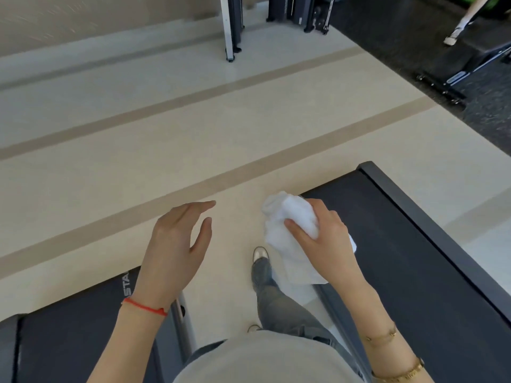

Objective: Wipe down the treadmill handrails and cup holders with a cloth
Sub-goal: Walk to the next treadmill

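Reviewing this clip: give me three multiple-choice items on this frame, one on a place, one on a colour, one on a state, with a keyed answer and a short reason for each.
1. Where is the white cloth?
A. on the floor
B. in the right hand
C. on the belt

2. What colour is the cord on the left wrist?
A. red
B. blue
C. green

3. How is the left hand?
A. gripping a rail
B. pinching the cloth
C. open, holding nothing

Answers:
1 B: the right hand grips it.
2 A: the wrist cord is red.
3 C: the left hand has relaxed fingers, above the floor.
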A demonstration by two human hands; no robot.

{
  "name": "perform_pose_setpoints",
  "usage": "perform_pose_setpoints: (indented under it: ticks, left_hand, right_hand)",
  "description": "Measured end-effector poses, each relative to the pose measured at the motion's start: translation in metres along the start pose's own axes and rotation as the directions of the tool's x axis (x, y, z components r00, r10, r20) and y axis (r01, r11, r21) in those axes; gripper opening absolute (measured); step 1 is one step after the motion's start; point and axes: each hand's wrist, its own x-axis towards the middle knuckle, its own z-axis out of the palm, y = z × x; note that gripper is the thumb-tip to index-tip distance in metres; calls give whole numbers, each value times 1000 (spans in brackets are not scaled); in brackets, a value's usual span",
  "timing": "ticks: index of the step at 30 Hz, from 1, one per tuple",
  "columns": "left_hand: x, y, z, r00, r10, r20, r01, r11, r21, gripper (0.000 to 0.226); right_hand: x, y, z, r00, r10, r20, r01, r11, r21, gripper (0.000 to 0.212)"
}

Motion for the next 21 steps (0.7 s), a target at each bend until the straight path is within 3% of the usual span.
perform_pose_setpoints:
  ticks: [21]
  left_hand:
    - [476, -51, 68, 982, 156, 108, -154, 988, -25, 29]
  right_hand:
    - [424, 14, -4, 957, 212, -196, -213, 977, 14, 41]
